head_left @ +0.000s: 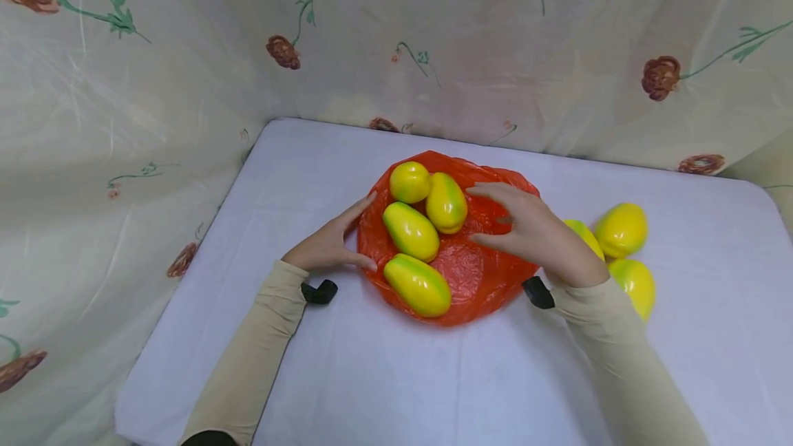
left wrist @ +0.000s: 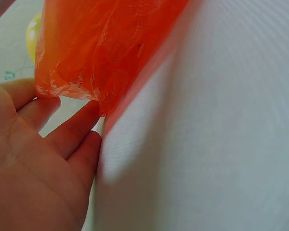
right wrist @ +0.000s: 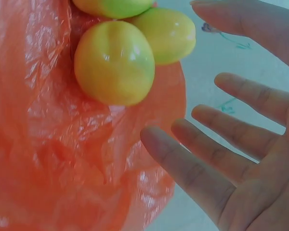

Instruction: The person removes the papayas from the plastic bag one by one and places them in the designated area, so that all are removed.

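Fruits (head_left: pixel 411 231) number four in one bag (head_left: pixel 495 288), apparently three outside.

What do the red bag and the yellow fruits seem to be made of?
Red bag: probably thin, glossy plastic film; it looks crinkled and translucent. Yellow fruits: smooth, shiny skin with bright highlights; perhaps moulded plastic, though real fruit is possible.

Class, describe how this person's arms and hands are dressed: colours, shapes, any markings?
The left sleeve and right sleeve are long, plain beige and creased. The left hand and right hand are gloveless. A small, angular black piece shows at the left wrist, a similar one at the right. No cables show.
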A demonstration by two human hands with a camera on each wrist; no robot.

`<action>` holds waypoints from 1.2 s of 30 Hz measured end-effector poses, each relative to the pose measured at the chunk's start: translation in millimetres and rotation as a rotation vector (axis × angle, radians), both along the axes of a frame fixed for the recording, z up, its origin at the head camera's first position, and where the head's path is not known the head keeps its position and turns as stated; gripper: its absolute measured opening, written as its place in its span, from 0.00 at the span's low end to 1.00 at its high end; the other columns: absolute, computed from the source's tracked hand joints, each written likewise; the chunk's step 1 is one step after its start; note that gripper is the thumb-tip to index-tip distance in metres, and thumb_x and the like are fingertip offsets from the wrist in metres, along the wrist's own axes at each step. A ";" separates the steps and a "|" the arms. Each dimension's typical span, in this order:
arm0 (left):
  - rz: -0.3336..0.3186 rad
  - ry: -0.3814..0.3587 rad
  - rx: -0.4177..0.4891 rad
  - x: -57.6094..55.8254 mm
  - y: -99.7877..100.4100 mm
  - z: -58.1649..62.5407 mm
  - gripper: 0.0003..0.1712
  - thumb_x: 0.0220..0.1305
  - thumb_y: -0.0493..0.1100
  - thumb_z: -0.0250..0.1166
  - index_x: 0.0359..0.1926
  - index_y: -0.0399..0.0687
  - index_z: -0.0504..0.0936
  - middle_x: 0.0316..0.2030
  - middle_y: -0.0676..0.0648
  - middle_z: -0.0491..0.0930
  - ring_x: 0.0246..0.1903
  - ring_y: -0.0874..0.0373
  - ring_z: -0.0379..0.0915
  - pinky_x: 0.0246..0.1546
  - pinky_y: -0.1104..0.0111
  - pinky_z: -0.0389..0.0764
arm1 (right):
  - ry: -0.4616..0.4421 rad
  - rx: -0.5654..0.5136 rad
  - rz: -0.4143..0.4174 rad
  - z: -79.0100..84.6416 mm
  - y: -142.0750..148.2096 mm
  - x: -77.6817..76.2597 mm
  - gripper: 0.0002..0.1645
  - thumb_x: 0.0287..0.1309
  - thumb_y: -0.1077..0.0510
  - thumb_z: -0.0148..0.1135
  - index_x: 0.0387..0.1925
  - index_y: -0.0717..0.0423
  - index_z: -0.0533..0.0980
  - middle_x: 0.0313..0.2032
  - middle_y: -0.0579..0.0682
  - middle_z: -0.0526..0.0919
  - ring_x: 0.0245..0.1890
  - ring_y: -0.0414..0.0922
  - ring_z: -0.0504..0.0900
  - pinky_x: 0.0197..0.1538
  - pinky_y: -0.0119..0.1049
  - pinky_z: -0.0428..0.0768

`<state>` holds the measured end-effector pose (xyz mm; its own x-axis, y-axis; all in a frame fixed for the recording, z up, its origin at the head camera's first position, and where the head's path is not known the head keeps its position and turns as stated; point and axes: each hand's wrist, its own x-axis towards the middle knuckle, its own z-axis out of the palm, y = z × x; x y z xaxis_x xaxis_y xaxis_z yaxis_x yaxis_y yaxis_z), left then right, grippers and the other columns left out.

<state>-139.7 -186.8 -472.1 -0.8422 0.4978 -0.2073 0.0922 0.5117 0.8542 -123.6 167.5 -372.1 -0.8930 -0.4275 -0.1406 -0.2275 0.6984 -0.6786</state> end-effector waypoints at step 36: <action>-0.005 0.000 0.014 -1.3 -1.1 -3.3 0.70 0.47 0.61 0.83 0.82 0.78 0.44 0.84 0.58 0.43 0.83 0.53 0.39 0.81 0.46 0.53 | -0.076 0.027 0.041 -18.6 -36.8 -54.0 0.43 0.56 0.46 0.78 0.71 0.43 0.71 0.69 0.45 0.74 0.69 0.49 0.69 0.68 0.58 0.79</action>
<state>-141.0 -188.0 -475.4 -0.8399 0.5046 -0.2001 0.0947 0.4993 0.8612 -177.6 130.7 -390.7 -0.8609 -0.4590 -0.2193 -0.2051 0.7078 -0.6760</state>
